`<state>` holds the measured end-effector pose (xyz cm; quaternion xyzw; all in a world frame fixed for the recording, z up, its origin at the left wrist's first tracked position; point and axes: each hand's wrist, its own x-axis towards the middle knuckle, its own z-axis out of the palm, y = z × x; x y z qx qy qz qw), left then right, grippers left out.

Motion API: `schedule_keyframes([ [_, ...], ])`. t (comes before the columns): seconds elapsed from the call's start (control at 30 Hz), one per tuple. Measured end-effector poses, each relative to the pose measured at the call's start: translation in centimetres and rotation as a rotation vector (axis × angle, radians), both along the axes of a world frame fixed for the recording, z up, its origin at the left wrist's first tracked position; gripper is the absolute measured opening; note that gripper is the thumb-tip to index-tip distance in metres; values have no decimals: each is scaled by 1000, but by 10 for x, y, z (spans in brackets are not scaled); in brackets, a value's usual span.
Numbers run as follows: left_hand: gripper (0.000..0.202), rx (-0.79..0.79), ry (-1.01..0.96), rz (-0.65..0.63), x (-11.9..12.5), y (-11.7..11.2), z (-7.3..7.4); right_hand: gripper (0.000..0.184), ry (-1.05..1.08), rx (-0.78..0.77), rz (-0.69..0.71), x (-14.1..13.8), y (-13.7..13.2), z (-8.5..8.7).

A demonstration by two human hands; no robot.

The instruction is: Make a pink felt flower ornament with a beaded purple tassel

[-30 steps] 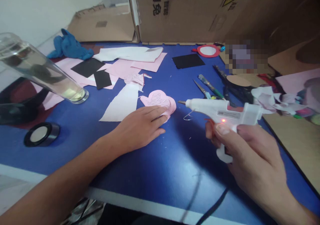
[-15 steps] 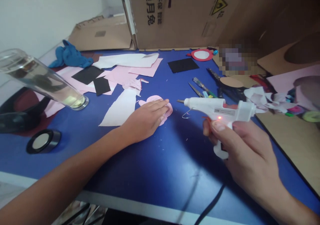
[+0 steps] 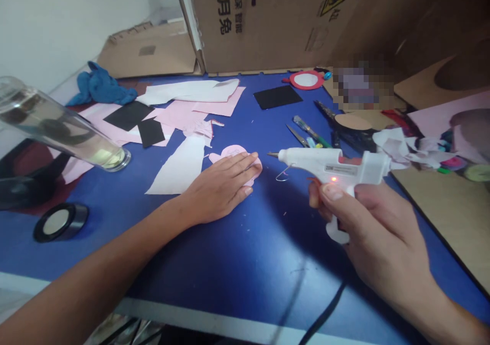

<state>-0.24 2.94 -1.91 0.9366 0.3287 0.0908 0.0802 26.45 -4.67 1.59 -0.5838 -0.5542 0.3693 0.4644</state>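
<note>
My left hand (image 3: 220, 186) lies flat with its fingers stretched out on a pink cut-out shape (image 3: 229, 152) on the blue table (image 3: 237, 253), covering most of it. My right hand (image 3: 367, 227) grips a white glue gun (image 3: 333, 165) by its handle, a finger on the trigger. A red light glows on the gun's side. Its nozzle points left and hovers a short way right of the pink shape, apart from it.
A tilted-looking glass tumbler (image 3: 57, 125) stands at the left, with a black tape roll (image 3: 60, 221) before it. Pink, white and black paper pieces (image 3: 179, 110), a blue cloth (image 3: 100, 85), scissors and pens (image 3: 310, 133) and cardboard boxes (image 3: 275, 18) fill the back. The gun's cord (image 3: 325, 314) trails toward me.
My left hand has slid forward over the pink shape and now covers more of it. The glue gun has shifted slightly left; the view has drifted a little.
</note>
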Motion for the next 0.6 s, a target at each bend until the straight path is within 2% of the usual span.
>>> schedule_keyframes([
  [0.23, 57, -12, -6, 20, -2, -1, -4, 37, 7, -14, -2, -1, 1, -1],
  [0.47, 56, -151, -134, 60, -6, 0, 0, 42, -22, -69, -43, 3, 0, -3],
  [0.6, 56, -130, -81, 51, -4, 1, -2, 40, -13, -49, -52, 0, 1, -1],
])
